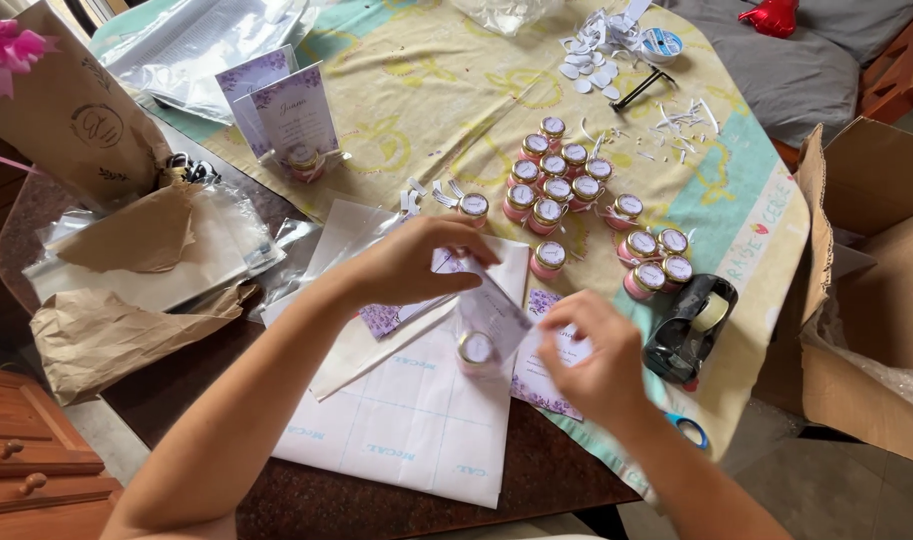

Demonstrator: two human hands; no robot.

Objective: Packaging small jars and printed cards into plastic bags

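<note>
Left hand (406, 265): fingers pinched the top of a clear bag (491, 305)
Right hand (596, 360): fingers curled, blurred, beside a floral card (546, 385)
Bag: above the bench (306, 490), small pink jar (475, 352) inside
Risk: loose pinch could drop the jar

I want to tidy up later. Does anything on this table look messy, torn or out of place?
Yes. White paper scraps lie strewn over the tablecloth at the far edge, beside the pink jars. Crumpled, torn brown paper sits at the left. No jar looks tipped or spilled.
</note>
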